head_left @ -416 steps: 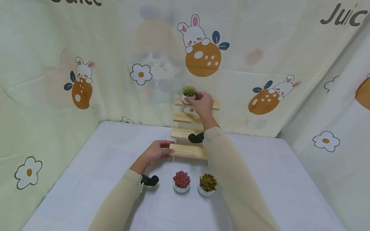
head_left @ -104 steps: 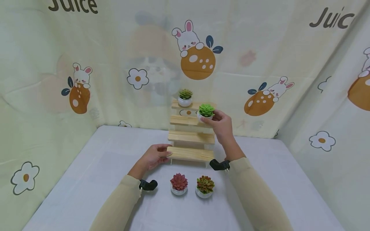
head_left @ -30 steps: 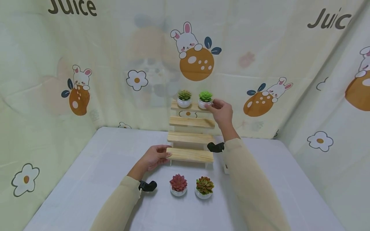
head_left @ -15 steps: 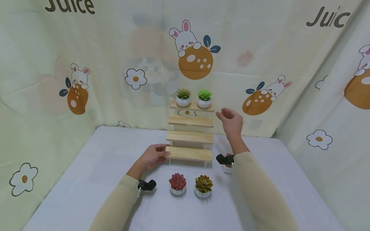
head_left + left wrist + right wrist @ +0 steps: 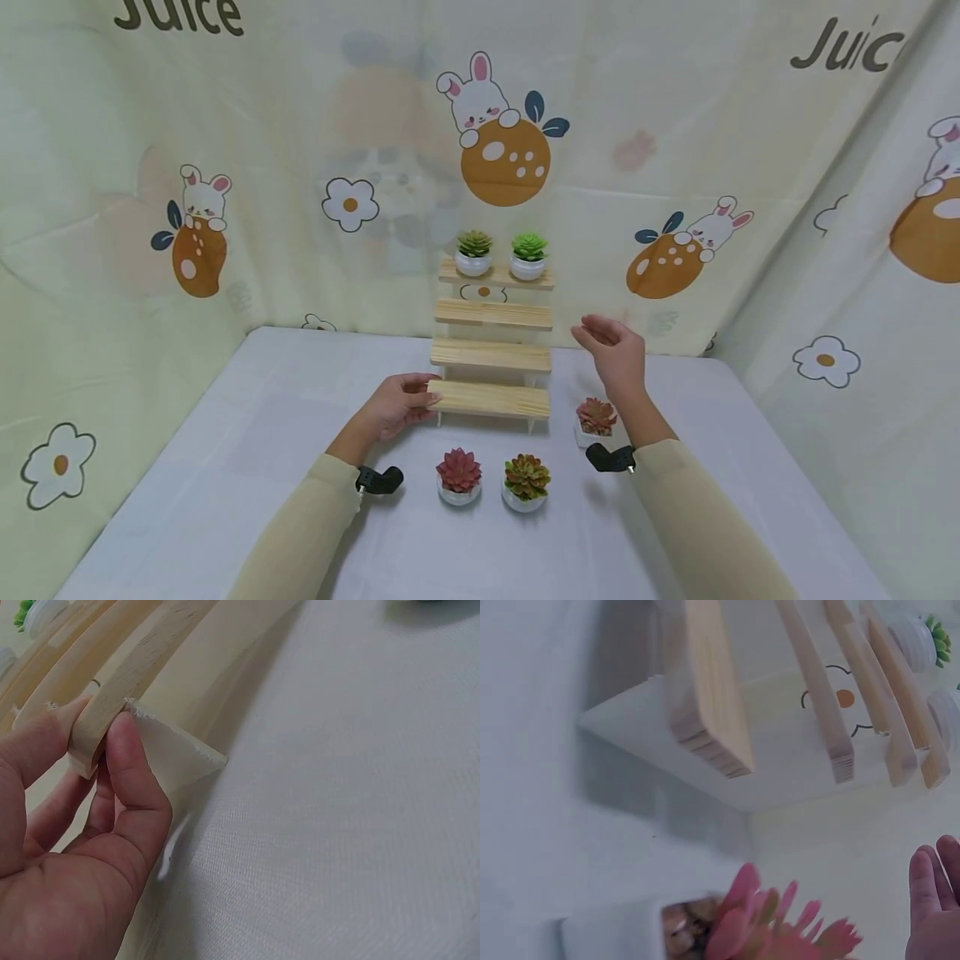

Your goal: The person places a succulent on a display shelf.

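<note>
A stepped wooden stand (image 5: 491,400) with several shelves stands on the table. My left hand (image 5: 393,408) pinches the left end of its lowest shelf, thumb on one face and fingers on the other (image 5: 90,825). On the top shelf sit an olive-green potted succulent (image 5: 474,250) at left and a bright green potted succulent (image 5: 528,254) at right. My right hand (image 5: 617,354) is in the air right of the stand, fingers extended and holding nothing. Below it is a pinkish succulent in a square white pot (image 5: 595,421), partly hidden by the wrist in the head view.
In front of the stand are a red succulent (image 5: 459,475) and a red-green succulent (image 5: 527,482), both in round white pots. A white cloth covers the table (image 5: 300,400). Printed curtains (image 5: 375,275) hang behind and at the sides.
My right hand carried the bright green succulent to the top shelf's right side, let it go, then moved right and down. The pinkish succulent came into view. My left hand stayed on the stand.
</note>
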Motion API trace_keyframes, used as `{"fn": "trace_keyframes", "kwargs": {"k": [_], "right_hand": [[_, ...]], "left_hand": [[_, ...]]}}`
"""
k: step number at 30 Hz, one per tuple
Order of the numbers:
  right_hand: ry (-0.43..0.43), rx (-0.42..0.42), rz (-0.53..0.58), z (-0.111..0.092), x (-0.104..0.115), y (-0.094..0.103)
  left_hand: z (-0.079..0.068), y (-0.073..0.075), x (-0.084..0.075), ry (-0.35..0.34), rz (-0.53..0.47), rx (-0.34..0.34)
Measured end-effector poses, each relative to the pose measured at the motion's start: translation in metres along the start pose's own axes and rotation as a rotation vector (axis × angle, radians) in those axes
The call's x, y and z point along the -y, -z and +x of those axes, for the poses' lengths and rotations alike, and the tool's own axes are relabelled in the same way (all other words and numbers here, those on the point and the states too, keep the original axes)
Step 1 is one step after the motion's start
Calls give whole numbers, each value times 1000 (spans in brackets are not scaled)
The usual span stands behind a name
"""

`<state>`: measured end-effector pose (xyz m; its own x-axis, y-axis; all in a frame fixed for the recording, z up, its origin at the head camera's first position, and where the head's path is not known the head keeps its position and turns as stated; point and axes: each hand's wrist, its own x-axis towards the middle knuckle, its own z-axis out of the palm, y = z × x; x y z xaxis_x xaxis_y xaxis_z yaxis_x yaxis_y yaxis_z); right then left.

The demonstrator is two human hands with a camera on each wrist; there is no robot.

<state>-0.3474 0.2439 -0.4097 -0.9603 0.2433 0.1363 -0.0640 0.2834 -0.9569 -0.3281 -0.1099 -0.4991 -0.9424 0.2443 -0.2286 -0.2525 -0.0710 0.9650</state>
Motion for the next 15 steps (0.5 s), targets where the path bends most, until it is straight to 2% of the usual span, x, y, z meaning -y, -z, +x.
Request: {"fn": "trace_keyframes", "kwargs": {"k": [9,15], "right_hand": [[7,22,-15,-25,-20,15],[29,83,-5,-38,-36,26]], "left_hand": [[1,0,1,6,1,-7],[3,1,1,15,-3,-12]]}}
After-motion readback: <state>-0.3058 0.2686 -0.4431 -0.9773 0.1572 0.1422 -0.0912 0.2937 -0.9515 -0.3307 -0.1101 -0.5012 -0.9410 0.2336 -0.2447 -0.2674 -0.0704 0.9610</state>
